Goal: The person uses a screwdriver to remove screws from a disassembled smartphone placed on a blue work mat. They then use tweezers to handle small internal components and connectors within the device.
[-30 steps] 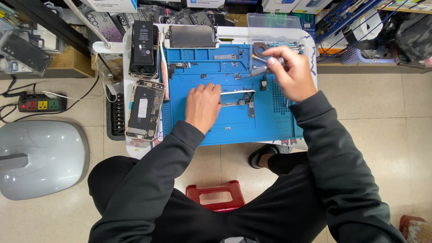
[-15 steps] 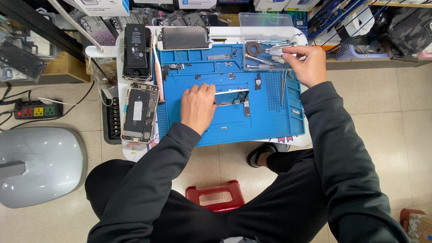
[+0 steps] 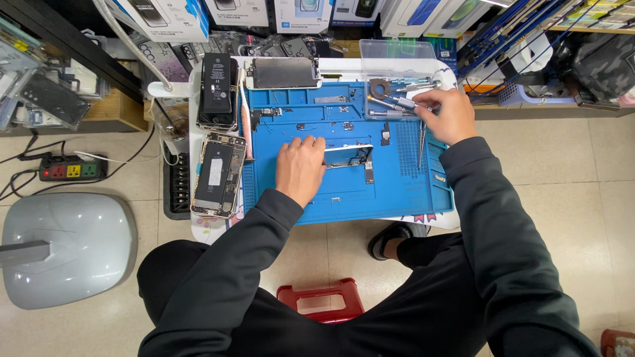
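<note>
Since half a second ago your right hand (image 3: 450, 114) has dipped into the clear tool tray (image 3: 403, 82), fingers pinching a slim, slippery screwdriver (image 3: 397, 101), while your left hand (image 3: 299, 168) lies flat beside the thin, fragile metal bracket (image 3: 350, 157); grip it by its edges.

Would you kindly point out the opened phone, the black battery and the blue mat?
opened phone (image 3: 218, 174), head view, middle of its exposed inside.
black battery (image 3: 217, 89), head view, centre of its face.
blue mat (image 3: 397, 192), head view, bare lower right area.

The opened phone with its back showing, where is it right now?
The opened phone lies at the left edge of the blue mat, below the black battery.
</note>
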